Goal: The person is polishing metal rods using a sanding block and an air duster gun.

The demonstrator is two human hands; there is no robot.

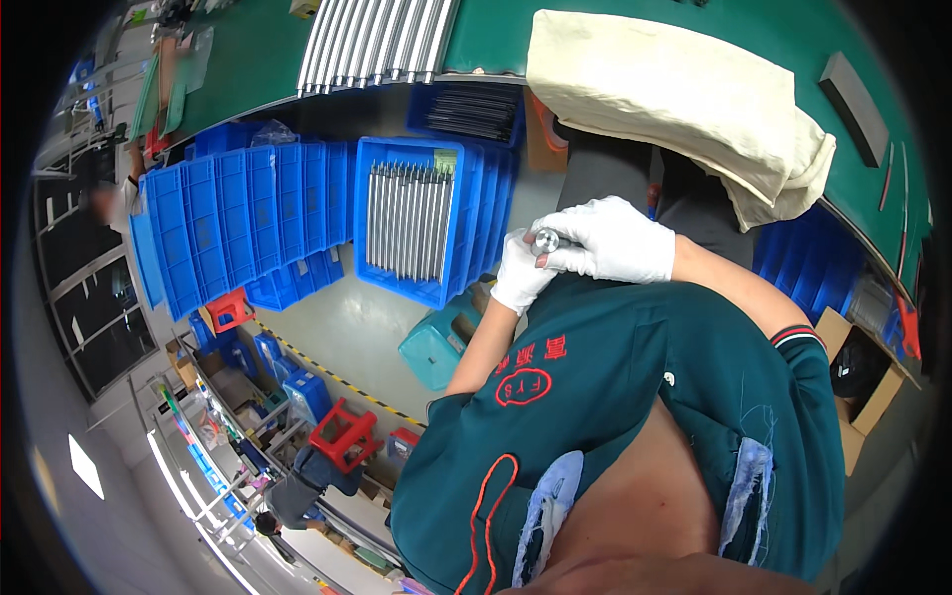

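Observation:
A shiny round metal rod (546, 240) points almost end-on in front of my lap, so its length is mostly hidden. My left hand (522, 274), in a white glove, is closed round it from the left and below. From the right, my gloved right hand (620, 241) grips the same rod near its visible end, thumb and fingers closed. A pale cream cloth (674, 79) lies over the green table edge just beyond my hands and hangs down on the right.
Several silver rods (377, 40) lie side by side on the green table (486, 40). A blue crate (363, 213) at left holds more rods; stacked blue crates (238, 213) stand farther left. A teal stool (433, 349) is near my left arm. A grey block (855, 107) lies far right.

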